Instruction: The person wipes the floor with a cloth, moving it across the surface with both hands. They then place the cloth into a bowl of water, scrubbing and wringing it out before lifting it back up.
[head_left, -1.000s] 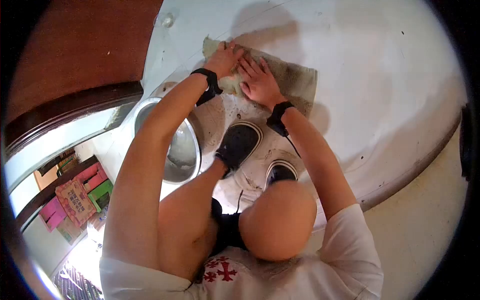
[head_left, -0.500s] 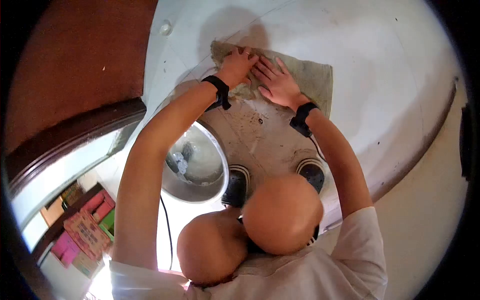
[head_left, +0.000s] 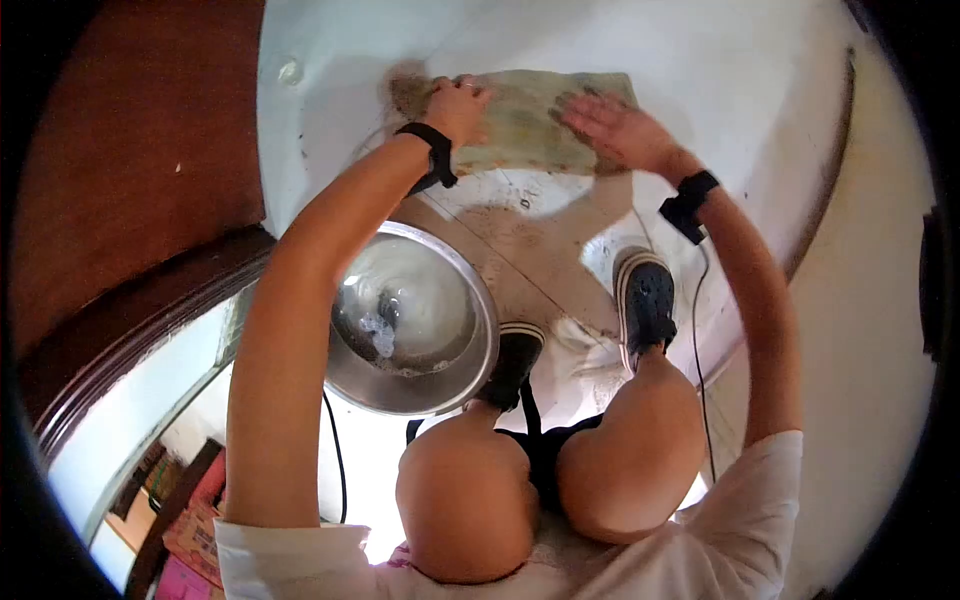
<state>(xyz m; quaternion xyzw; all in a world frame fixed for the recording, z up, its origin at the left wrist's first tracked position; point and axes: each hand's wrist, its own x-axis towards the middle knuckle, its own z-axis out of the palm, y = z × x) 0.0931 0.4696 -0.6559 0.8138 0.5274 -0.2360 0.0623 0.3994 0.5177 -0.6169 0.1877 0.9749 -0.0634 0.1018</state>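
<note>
A flat greenish-grey cloth (head_left: pixel 520 115) lies spread on the wet, marked floor ahead of my feet. My left hand (head_left: pixel 460 112) is on its left part, fingers bent down over the cloth near the far edge. At the cloth's right end my right hand (head_left: pixel 622 130) is stretched flat, fingers apart and slightly blurred, palm down over it. Close to my left forearm stands a metal basin (head_left: pixel 480 305) holding cloudy water (head_left: pixel 430 290), with a clear, crumpled-looking piece (head_left: pixel 378 335) in it.
My dark shoes (head_left: pixel 645 300) are planted between the basin and the right wall side. A brown wooden panel (head_left: pixel 140 130) rises at the left, with a dark ledge (head_left: pixel 150 300) below. Thin black cables (head_left: pixel 700 350) run beside me. Colourful boxes (head_left: pixel 195 540) sit at lower left.
My right hand has moved right, away from my left hand, to the cloth's right end. The cloth lies flatter and straighter. My right foot has shifted and my knees have parted.
</note>
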